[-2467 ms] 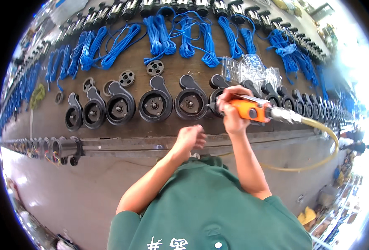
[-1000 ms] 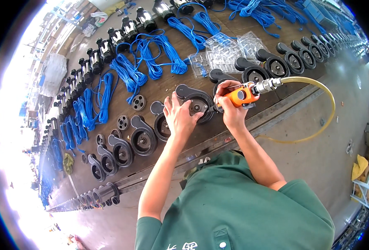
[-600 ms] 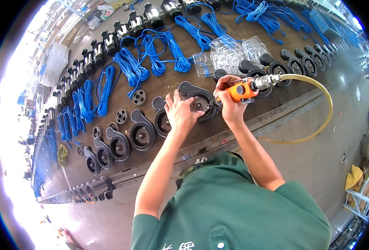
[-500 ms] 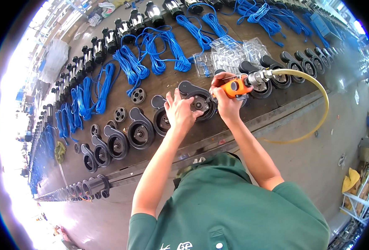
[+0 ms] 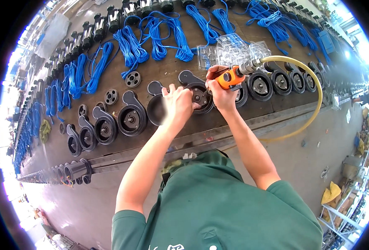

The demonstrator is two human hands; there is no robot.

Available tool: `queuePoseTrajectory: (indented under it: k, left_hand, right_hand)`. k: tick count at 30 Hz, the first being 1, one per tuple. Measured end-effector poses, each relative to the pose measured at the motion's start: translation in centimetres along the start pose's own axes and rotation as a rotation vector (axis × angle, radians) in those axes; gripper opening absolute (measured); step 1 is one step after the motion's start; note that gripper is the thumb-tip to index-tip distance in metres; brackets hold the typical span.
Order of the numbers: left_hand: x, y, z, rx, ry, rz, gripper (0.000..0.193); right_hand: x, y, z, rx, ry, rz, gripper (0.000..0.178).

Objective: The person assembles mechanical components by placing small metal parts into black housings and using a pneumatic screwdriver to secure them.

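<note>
My right hand [image 5: 222, 95] is wrapped round an orange air-powered tool [image 5: 230, 78], with a metal coupling and a yellowish hose [image 5: 313, 79] behind it. The tool's front end is hidden by my fingers, close to a black round housing [image 5: 202, 99] with a side spout and a metal disc inside. My left hand [image 5: 178, 103] lies at the left side of this housing, fingers bent but apart, its thumb over the rim. Partly under that hand is another black housing [image 5: 154, 109], its inside blurred.
More black housings [image 5: 132, 119] run in a row along the brown table [image 5: 159, 73] on both sides. Beyond lie loose black wheels [image 5: 133, 79], clear plastic trays [image 5: 230, 52], bundles of blue cord [image 5: 157, 41] and a row of black-and-silver motors [image 5: 113, 18]. The hose loops over the table's near edge.
The whole view has shifted, so the table's left part sits higher and further left. My left hand's fingers have drawn in from a wider spread. The right hand keeps its grip on the tool.
</note>
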State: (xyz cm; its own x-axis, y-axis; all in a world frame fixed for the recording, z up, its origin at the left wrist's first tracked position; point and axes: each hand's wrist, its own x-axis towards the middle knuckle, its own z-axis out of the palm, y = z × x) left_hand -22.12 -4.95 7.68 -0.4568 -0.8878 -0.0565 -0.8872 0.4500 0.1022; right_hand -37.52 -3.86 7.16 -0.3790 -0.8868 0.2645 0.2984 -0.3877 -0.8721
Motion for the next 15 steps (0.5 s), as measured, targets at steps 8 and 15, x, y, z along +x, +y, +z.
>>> queuePoseTrajectory:
  k: [8,15]
  left_hand:
    - [0.5,0.0,0.2,0.003,-0.044,-0.020,0.042]
    - [0.7,0.2,-0.1,-0.001,-0.053,-0.040,0.041]
  right_hand:
    - [0.5,0.0,0.6,0.041,-0.008,0.023,0.025]
    - [2.0,0.3,1.9,0.058,-0.036,-0.036,0.023]
